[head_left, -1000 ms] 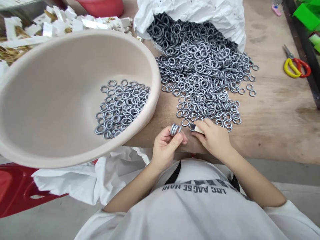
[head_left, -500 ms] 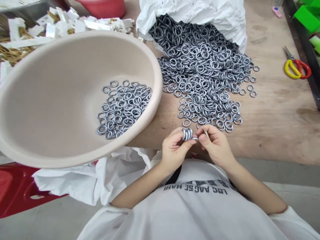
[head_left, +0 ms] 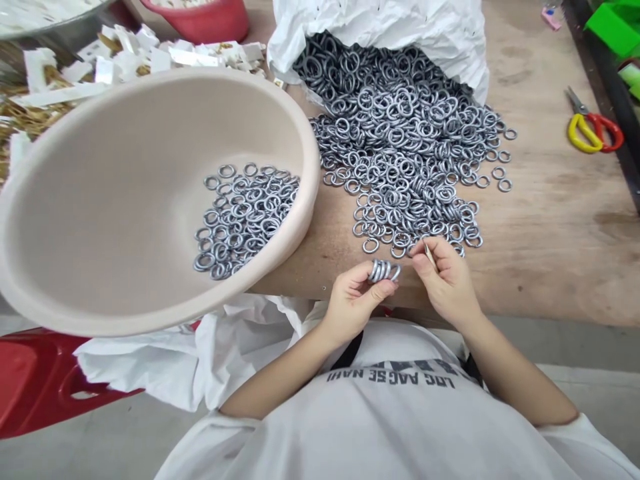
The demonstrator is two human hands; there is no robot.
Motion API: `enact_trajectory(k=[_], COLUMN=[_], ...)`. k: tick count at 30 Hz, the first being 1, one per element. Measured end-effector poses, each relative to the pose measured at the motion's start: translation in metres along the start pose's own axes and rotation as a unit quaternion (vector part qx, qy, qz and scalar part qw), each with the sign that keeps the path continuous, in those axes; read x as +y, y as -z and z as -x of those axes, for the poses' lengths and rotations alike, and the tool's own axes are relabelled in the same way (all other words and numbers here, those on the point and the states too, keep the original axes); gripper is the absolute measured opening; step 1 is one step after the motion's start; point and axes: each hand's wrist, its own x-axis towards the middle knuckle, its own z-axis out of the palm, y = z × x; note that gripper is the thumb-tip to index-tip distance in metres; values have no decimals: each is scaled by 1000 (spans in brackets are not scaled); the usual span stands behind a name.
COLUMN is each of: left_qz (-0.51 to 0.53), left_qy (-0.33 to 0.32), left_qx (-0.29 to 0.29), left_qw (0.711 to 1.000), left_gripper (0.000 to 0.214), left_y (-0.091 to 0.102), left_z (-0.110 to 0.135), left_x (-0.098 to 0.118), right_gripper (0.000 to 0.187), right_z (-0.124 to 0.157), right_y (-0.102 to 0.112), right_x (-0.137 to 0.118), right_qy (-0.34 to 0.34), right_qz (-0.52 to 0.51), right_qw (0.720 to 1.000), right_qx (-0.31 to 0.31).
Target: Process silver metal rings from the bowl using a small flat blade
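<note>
The rings are silver-grey, the basin plain beige, the sack white. The desk is pale tan wood with darker blotches. The scissors have one yellow handle and one red. The shirt is white with dark grey lettering.

Plywood worktop carries a heap of steel rings spilling from a white sack, with yellow-and-red scissors at right and a beige basin at left.
</note>
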Motion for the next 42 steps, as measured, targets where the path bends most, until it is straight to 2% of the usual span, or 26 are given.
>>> enact_trajectory(k=[5,11,16,20,23,25,28,31,35,38,42], left_qz=[-17,-24,-58,-99,-48,26,69,45,-14,-103,-160], left_qy=[-18,-23,-47,-104,-81,-52,-51,-46,-43,-84,-111], left_qx=[25,34,43,17,17,57,120,149,145,139,132], left_qw=[999,999,996,989,995,997,989,987,988,981,972], left_gripper=[24,31,31,27,24,22,22,22,20,18,14], left_y=[0,-1,0,1,3,4,8,11,12,13,18], left_z=[-2,-4,-1,4,6,4,0,-2,-4,-6,-5], left_x=[3,4,2,5,4,1,-4,-7,-3,1,3], right_gripper=[30,35,37,40,41,36,31,28,25,28,18], right_z=[13,16,15,5,-5,-9,-13,-16,-24,-24,-4], right_y=[3,-1,-2,7,16,18,14,5,0,1,5], right_x=[-8,-13,-9,-1,3,4,6,7,2,-1,3], right_qy=[112,130,116,27,-17,-8,19,35,53,75,97], right_qz=[168,211,215,246,270,318,426,492,523,515,478], right_qw=[976,964,964,966,962,948,903,867,843,840,851], right_qx=[-82,-97,-107,-68,-33,-28,-44,-68,-113,-151,-198])
